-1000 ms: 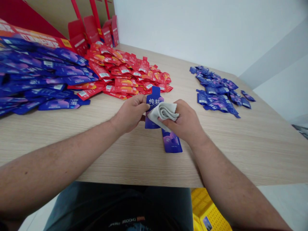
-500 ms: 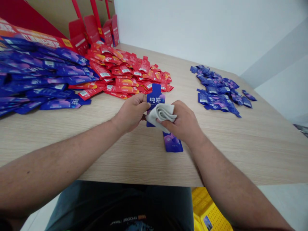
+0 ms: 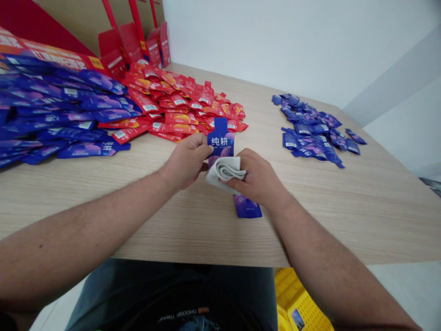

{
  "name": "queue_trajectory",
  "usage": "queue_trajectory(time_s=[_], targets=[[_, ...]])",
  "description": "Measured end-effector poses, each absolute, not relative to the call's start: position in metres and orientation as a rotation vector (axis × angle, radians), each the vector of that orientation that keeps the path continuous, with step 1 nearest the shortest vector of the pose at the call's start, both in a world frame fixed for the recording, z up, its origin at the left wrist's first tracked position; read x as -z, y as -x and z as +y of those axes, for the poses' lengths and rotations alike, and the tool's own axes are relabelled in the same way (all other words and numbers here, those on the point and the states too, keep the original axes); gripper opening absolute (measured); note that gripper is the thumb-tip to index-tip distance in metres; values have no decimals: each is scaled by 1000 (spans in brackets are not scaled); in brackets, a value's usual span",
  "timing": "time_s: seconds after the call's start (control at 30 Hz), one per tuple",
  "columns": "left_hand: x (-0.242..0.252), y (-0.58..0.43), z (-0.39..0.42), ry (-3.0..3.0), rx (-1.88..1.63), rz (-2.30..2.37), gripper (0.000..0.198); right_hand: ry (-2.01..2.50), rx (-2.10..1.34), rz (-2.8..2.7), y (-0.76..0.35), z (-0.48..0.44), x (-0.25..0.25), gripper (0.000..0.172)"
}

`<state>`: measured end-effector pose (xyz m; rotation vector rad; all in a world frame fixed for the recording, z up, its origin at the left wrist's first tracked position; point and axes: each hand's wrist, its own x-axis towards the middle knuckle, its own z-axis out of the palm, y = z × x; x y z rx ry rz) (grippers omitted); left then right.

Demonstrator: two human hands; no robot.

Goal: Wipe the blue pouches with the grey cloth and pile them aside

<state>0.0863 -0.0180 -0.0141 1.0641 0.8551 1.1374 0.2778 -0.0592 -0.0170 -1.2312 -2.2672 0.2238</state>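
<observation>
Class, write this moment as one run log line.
left hand: holds blue pouch; right hand: folded cloth over pouch's lower part; table: second pouch

Blue pouch (image 3: 221, 142) is held neck end up, white lettering exposed; its lower part is overlapped by folded pale cloth (image 3: 224, 171).

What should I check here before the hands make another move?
1. Left hand grips the held pouch by its edge: ok.
2. Right hand grips the folded cloth: ok.
3. Held pouch's front fully visible: not ok, the cloth covers its lower part.
4. Held pouch's back clean: cannot tell, hidden.
5. Second pouch fully visible: not ok, its upper part is hidden.
6. Right-side blue pile apart from red pile: ok.
</observation>
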Motion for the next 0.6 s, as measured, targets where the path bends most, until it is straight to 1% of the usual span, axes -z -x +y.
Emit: queue_trajectory(time_s=[0.2,0.3,0.37,0.43,0.53,0.6], targets=[[16,-84,-17,-1090,-1040,812,21,1304,-237,-2211,-285,-58,8,22],[17,-83,-25,-1225,-832,748,17,1392,-107,-1918,-298,-51,6,30],[17,-83,-31,-1328,-696,676,16,1419,-84,-1729,-308,-42,9,35],[16,-83,-34,-1341,-659,622,18,1443,-148,-1575,-316,-33,16,37],[15,-83,-32,-1166,-772,606,21,1366,-371,-1373,-321,-23,25,42],[15,-83,-27,-1041,-862,606,19,1241,-562,-1297,-317,-22,28,49]])
